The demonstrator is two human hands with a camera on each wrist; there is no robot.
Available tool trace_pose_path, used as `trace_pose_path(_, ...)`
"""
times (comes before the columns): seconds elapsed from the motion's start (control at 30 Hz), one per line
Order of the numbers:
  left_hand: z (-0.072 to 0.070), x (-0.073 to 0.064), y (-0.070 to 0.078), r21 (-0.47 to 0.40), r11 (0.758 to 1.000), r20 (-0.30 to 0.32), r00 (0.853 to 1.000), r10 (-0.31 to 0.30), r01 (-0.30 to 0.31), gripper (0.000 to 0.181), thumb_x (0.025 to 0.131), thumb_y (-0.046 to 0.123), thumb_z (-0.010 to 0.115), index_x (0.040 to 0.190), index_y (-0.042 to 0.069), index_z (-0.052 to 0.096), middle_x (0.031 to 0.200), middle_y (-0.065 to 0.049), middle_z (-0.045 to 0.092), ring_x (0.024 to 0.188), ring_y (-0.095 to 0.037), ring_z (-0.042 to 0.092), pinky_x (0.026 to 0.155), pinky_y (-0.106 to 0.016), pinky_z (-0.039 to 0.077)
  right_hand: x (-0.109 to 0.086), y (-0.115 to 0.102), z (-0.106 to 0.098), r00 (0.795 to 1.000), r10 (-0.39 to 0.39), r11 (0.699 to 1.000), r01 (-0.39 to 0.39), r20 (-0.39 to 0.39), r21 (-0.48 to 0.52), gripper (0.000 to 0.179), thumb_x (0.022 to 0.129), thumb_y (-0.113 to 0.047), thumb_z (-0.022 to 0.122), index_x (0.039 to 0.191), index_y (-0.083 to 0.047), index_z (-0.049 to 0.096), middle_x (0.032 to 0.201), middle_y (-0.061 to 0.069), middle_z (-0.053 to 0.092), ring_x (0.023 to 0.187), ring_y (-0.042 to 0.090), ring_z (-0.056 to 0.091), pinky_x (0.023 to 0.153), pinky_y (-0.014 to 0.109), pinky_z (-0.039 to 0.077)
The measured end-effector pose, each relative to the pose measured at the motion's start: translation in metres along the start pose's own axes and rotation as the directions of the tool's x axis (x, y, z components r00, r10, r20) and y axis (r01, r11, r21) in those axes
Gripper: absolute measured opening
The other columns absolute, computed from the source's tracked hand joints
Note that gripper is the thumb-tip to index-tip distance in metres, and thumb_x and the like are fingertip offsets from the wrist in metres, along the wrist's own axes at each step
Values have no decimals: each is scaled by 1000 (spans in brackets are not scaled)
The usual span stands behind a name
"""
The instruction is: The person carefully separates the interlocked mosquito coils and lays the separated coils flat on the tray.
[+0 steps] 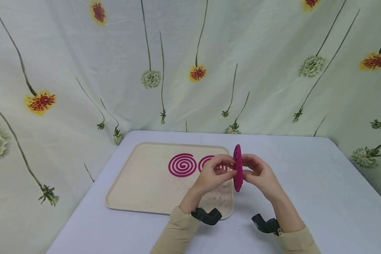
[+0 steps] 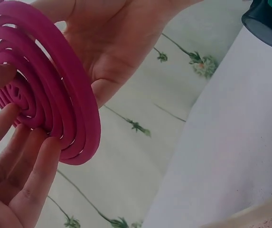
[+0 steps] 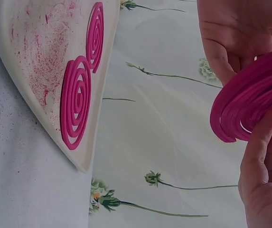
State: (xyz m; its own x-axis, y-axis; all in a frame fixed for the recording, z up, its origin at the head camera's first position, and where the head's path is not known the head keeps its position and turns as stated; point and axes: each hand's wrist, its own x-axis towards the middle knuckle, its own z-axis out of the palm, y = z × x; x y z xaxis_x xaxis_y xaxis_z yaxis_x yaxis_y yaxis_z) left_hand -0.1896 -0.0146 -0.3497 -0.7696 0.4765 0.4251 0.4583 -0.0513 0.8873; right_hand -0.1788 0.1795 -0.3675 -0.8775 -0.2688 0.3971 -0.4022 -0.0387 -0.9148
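Note:
Both hands hold a magenta mosquito coil (image 1: 237, 168) upright above the right edge of the tray, edge-on in the head view. From the left side, my left hand (image 1: 214, 174) pinches it with thumb and fingers. My right hand (image 1: 263, 176) grips it from the other side. Close up in the left wrist view, the left fingertips (image 2: 50, 147) press on the spiral (image 2: 81, 102) near its middle and lower rings. In the right wrist view the coil (image 3: 235, 107) looks thick, with rings close together, and the right fingers (image 3: 261, 137) touch its face.
A cream tray (image 1: 139, 180) lies on the white table (image 1: 304, 176). On it lie a flat coil (image 1: 182, 165) and a second coil (image 1: 204, 160), partly behind the left hand. Reddish crumbs (image 3: 45, 57) are scattered at one end of the tray. A flowered cloth (image 1: 184, 98) hangs behind.

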Motion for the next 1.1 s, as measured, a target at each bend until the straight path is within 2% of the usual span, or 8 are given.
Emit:
trace_pose_path(0.03, 0, -1, 4, -2, 1000, 3, 1000, -6, 6, 32, 84, -5, 62, 115, -9, 54, 114, -24, 54, 102, -37, 55, 83, -29, 52, 0, 0, 0, 1000, -2, 1000, 2, 0, -1, 44, 82, 9, 59, 124, 8, 45, 113, 2, 57, 104, 14, 55, 82, 26, 52)
trace_pose_path(0.17, -1, -1, 1, -13, 1000, 2, 1000, -5, 5, 36, 83, -5, 62, 117, -8, 52, 112, -25, 55, 101, -36, 56, 84, -31, 52, 0, 0, 3, 1000, -12, 1000, 12, -3, -19, 46, 79, 10, 61, 123, 10, 44, 112, 3, 56, 103, 15, 55, 80, 26, 53)
trace_pose_path(0.37, -3, 0, -2, -37, 999, 2, 1000, 21, -21, 45, 79, -9, 63, 120, -12, 45, 112, -28, 52, 101, -42, 53, 88, -47, 49, 0, 1, 7, 1000, -21, 999, 21, 9, -24, 47, 77, 9, 61, 121, 10, 44, 111, 4, 56, 102, 15, 55, 81, 26, 52)
trace_pose_path(0.47, -3, 0, -1, -41, 999, 5, 1000, 27, -26, 47, 79, -10, 63, 121, -12, 43, 112, -29, 52, 100, -42, 53, 88, -50, 48, 0, 2, 8, 1000, -25, 999, 25, 6, -29, 47, 77, 9, 60, 121, 10, 45, 111, 5, 56, 102, 15, 55, 81, 25, 52)
trace_pose_path(0.77, -3, -1, 1, 8, 1000, 17, 1000, 26, -26, 43, 79, -7, 65, 118, -11, 49, 111, -26, 54, 103, -37, 53, 87, -47, 50, 1, 5, 6, 999, -48, 997, 49, 21, -54, 54, 77, 9, 60, 127, 7, 40, 109, 7, 55, 99, 15, 56, 82, 25, 52)
trace_pose_path(0.93, -3, -1, 0, -1, 999, 36, 998, 47, -47, 43, 79, -10, 64, 119, -12, 47, 112, -27, 53, 104, -29, 54, 87, -44, 50, 2, 6, 4, 997, -63, 997, 66, 51, -52, 60, 77, 8, 63, 132, 6, 39, 110, 7, 54, 100, 16, 56, 82, 26, 52)
trace_pose_path(1.1, -4, -1, 0, -12, 997, 46, 996, 71, -70, 46, 79, -11, 63, 121, -12, 46, 114, -28, 52, 105, -30, 54, 87, -41, 50, 2, 6, 2, 995, -72, 996, 75, 74, -39, 61, 77, 10, 62, 133, 7, 39, 107, 8, 53, 97, 16, 57, 82, 27, 52)
